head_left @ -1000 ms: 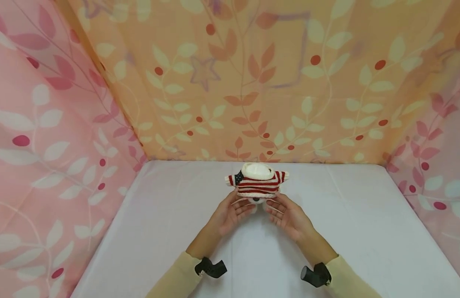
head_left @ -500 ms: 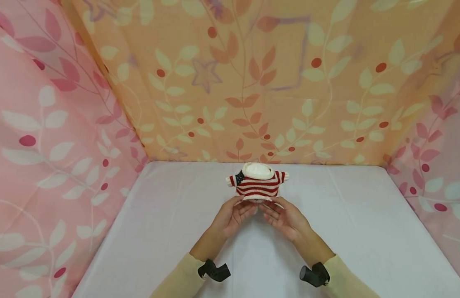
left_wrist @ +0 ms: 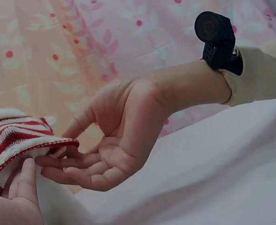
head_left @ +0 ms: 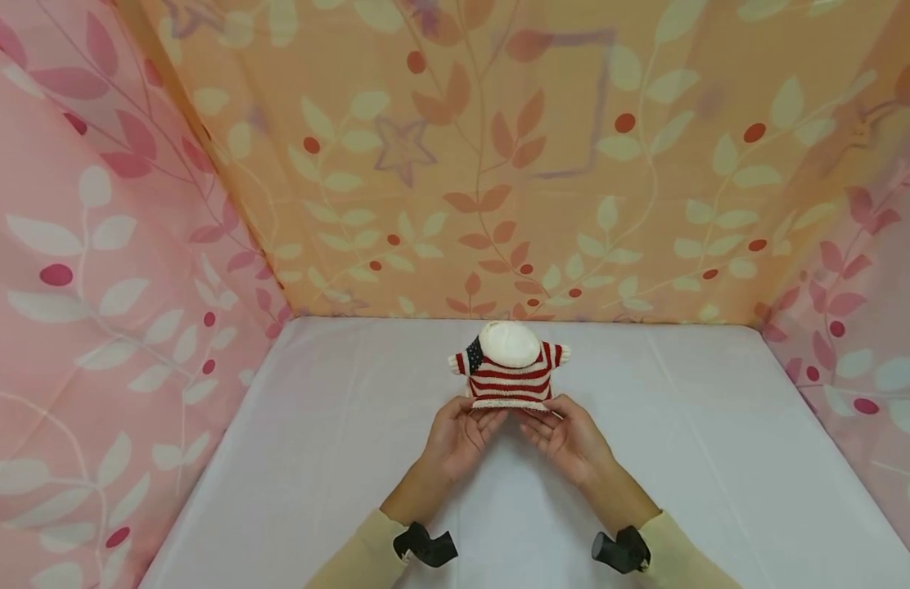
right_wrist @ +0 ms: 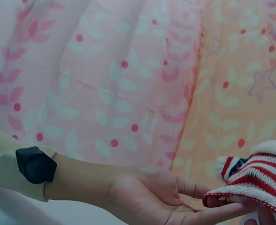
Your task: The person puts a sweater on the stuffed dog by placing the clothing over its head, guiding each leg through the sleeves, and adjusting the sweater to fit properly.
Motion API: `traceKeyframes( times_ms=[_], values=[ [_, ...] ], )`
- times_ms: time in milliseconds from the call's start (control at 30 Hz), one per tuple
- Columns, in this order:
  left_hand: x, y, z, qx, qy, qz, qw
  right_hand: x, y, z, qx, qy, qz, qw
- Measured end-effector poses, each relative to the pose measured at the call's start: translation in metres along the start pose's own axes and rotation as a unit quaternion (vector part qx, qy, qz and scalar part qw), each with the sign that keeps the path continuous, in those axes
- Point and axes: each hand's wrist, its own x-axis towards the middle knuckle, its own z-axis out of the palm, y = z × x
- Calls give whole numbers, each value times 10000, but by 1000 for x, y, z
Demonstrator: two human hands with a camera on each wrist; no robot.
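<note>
A small knit sweater [head_left: 510, 383], striped red and white with a dark blue dotted patch at one shoulder, covers a white soft toy near the table's far side. The white rounded top [head_left: 510, 343] bulges from the neck opening. My left hand [head_left: 458, 442] pinches the hem's left corner, thumb above and fingers beneath. At the opposite corner, my right hand [head_left: 573, 442] holds the hem likewise. In the left wrist view the right hand [left_wrist: 123, 131] has fingers under the red-edged hem, and white material shows below it. The right wrist view shows the left hand [right_wrist: 142, 197] at the hem.
A white cloth covers the table [head_left: 315, 458]. An orange leaf-patterned curtain [head_left: 396, 188] hangs behind it, with pink curtains at the left [head_left: 94, 327] and right [head_left: 860, 327]. Black cameras sit on the left wrist [head_left: 425, 544] and right wrist [head_left: 623, 548].
Both hands have drawn the hem slightly toward the person. The white face with a dark nose, visible below the hem earlier, is now covered, and the white top bulges rounder.
</note>
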Motion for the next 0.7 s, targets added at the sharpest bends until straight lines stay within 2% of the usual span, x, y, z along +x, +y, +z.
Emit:
traceKeyframes(
  times_ms=[167, 233, 367, 467, 567, 633, 700],
  values=[
    [1, -5, -5, -201, -50, -167, 9996, 6, 7, -7, -172, 164, 2, 9997],
    [2, -5, -7, -80, -81, -218, 9997, 8, 9, -8, -229, 247, -49, 9994],
    [5, -1, -9, 505, 28, -274, 9983, 9, 9, -9, -463, 253, -64, 9986],
    [7, 8, -11, 1184, 158, -376, 9921, 9, 5, -12, -828, -42, -50, 9965],
    [10, 22, -20, 2088, 218, -470, 9766, 10, -1, -20, -1318, -459, -116, 9902],
    [13, 37, -28, 2772, 320, -476, 9591, 11, -7, -27, -1590, -644, -112, 9851],
    [14, 52, -35, 3463, 414, -346, 9366, 11, -14, -33, -1919, -603, -109, 9795]
  ],
)
